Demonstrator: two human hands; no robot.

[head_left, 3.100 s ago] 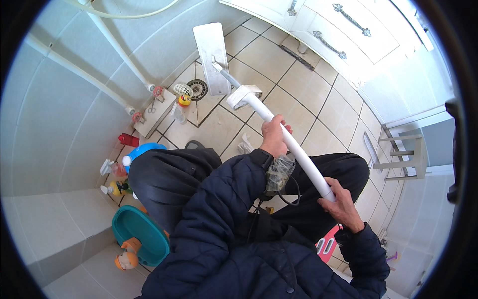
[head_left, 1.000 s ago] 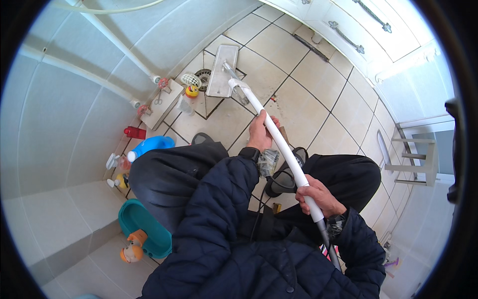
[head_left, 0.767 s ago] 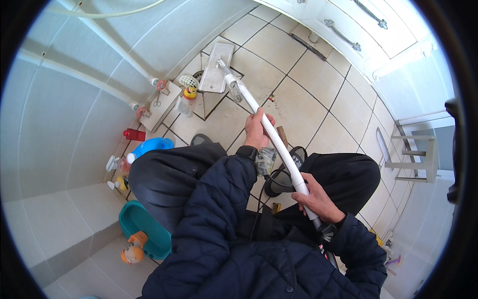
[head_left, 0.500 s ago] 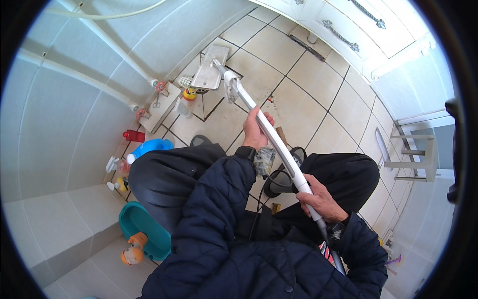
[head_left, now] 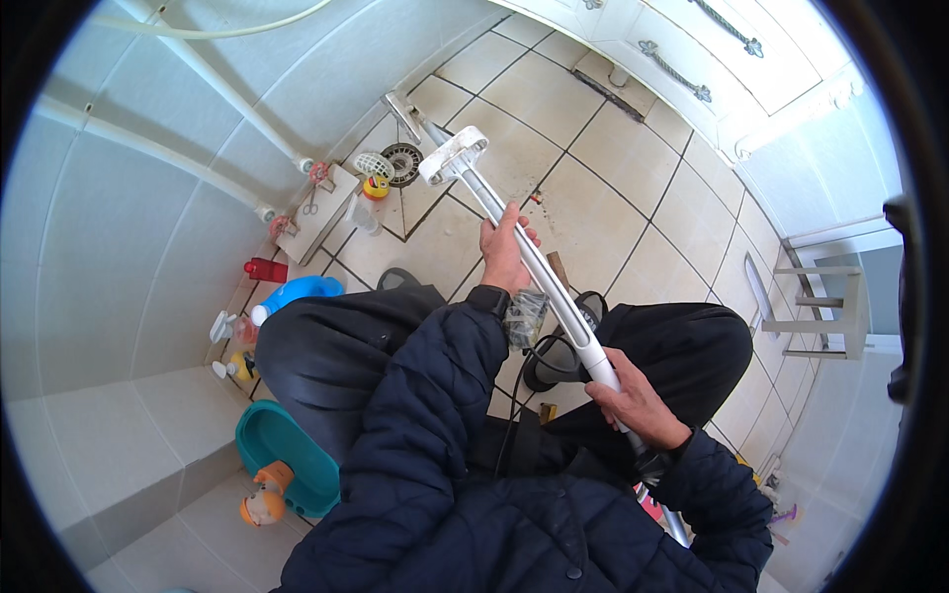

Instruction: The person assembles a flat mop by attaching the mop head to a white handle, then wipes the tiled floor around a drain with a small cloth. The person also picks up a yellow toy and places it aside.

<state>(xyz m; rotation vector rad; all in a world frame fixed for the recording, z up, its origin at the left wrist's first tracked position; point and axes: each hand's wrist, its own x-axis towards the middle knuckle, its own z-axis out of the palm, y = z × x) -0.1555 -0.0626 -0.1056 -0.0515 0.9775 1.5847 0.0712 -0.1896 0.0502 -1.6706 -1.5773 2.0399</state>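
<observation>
A white mop (head_left: 557, 285) slants across the middle, from my right forearm up to the far left. Around its upper pole my left hand (head_left: 505, 253) is closed. My right hand (head_left: 643, 399) grips the lower, thicker part of the pole. The flat mop head (head_left: 402, 116) is seen nearly edge-on at the pole's far end, just beyond the round floor drain (head_left: 403, 165). A white looped bracket (head_left: 455, 155) sits on the pole between the head and my left hand.
Beside the drain are a white slotted cover (head_left: 373, 164) and a yellow toy duck (head_left: 376, 188). Bottles, including a blue one (head_left: 300, 295), line the left wall. A teal tub (head_left: 263, 431) stands lower left, a small stool (head_left: 830, 312) at right, white drawers (head_left: 682, 54) at top.
The mop has turned about its pole: the head went from flat to edge-on, uncovering the drain, and the looped bracket swung out to view. Both hands keep their grip.
</observation>
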